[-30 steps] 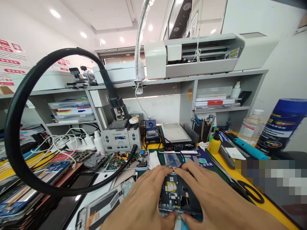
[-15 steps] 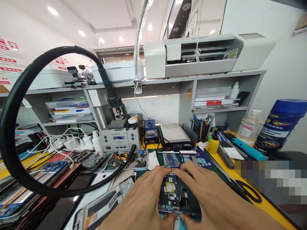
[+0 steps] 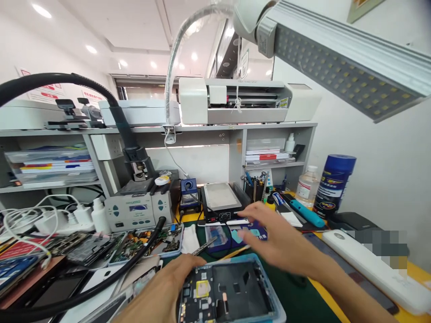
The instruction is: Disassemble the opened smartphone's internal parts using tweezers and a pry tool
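A phone with its back off lies low in front of me, its inner board and black bay facing up and a light blue border around it. My left hand grips its left edge, the fingers bent over the top corner and the thumb hidden. Beyond the phone's right side, my right hand is raised with thumb and fingers apart, holding nothing. Past the left fingertips a thin pointed metal tool lies by a white cloth. Behind the phone is a thin yellow stick.
A black hose loops across the left side, near a tray of circuit parts. The hot-air station and a flat heating plate stand at the back. A lamp hangs upper right. A blue spray can stands right.
My right hand has let go of the phone and moved up and right, its fingers spreading. My left hand still holds the phone. The view has turned right, bringing the lamp in.
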Demonstrator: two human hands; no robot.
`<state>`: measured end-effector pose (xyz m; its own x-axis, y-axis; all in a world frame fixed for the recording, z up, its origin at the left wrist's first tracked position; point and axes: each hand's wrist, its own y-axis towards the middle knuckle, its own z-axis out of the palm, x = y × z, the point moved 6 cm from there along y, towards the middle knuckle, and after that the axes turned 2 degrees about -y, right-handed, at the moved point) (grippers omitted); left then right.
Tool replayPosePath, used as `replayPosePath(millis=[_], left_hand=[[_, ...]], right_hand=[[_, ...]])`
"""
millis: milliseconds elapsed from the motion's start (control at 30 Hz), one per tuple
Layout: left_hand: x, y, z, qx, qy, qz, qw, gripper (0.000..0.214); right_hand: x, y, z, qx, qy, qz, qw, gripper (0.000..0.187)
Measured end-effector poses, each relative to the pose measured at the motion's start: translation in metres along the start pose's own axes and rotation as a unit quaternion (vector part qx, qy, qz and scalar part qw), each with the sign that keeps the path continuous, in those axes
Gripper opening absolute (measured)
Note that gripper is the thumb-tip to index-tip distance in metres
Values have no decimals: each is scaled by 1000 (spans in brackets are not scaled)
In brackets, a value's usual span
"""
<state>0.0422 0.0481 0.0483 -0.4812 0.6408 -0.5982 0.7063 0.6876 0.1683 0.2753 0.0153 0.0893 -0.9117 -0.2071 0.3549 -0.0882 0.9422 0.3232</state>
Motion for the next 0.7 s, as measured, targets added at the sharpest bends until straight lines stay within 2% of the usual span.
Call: replayPosePath(millis=[67, 100, 133, 200, 333, 467, 700], left_hand=[[4, 1, 1, 6, 5, 19, 1000, 54], [7, 2, 3, 8, 17, 31, 999, 44], [11, 4, 6, 5, 31, 41, 999, 34], [17, 8, 10, -9, 60, 51, 997, 28], [19, 13, 16, -18, 81, 62, 995, 33], [17, 14, 16, -14, 87, 66, 994, 33], [26, 4, 21, -4, 48, 40, 998, 36]], right_hand=[[-27, 8, -11, -36, -32, 55, 997, 31], [-38, 11, -12, -33, -47, 73, 996, 26], [-47, 13, -10, -17, -60, 82, 995, 24], [-57, 15, 0, 31, -75, 81, 993, 21], [-57, 13, 25, 115, -84, 44, 989, 19], [-52, 14, 46, 158, -86, 10, 984, 19], [-63, 19, 60, 224, -86, 7, 971, 18]])
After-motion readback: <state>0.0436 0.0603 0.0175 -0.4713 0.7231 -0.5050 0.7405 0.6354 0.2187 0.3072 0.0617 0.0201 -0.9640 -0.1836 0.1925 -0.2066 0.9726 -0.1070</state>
